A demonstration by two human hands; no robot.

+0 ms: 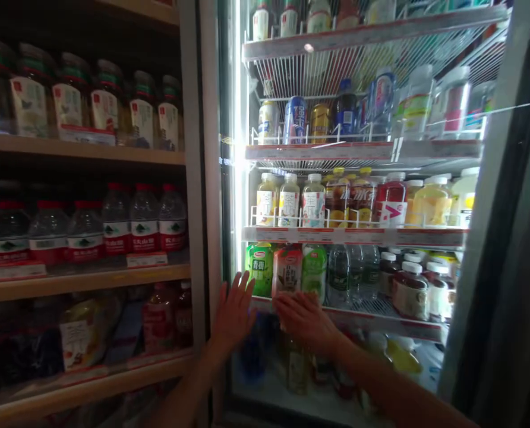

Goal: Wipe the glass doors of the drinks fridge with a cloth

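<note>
1. The left hand (234, 316) is raised flat with its fingers (243, 286) spread and extended, neither clenched nor grasping anything. It sits at the lower left of the glass-door cooler (194, 119), close to the edge of the door frame. The view does not settle whether the palm is pressed on the glass.
2. The right hand (303, 321) lies just beside the left, palm down and angled inward, its fingers (283, 306) straight and loose, with no grip visible. It overlaps the base of a red-and-white bottle (287, 272). Whether it touches that bottle or only the glass in front cannot be told.
3. The red-and-white bottle stands upright on a wire shelf (358, 315) inside the cooler, between a green-labelled bottle (260, 268) and a pale green bottle (314, 273). Clear water bottles (349, 274) and white-lidded jars (410, 291) stand further right on that shelf.
4. Higher shelves in the cooler carry pale tea bottles (289, 201) and drink cans (296, 122), and more bottles stand on the shelf below the hands.
5. To the left of the cooler, a wooden shelf (82, 284) carries red-capped water bottles (144, 220), with labelled jars (69, 101) on the shelf above.
</note>
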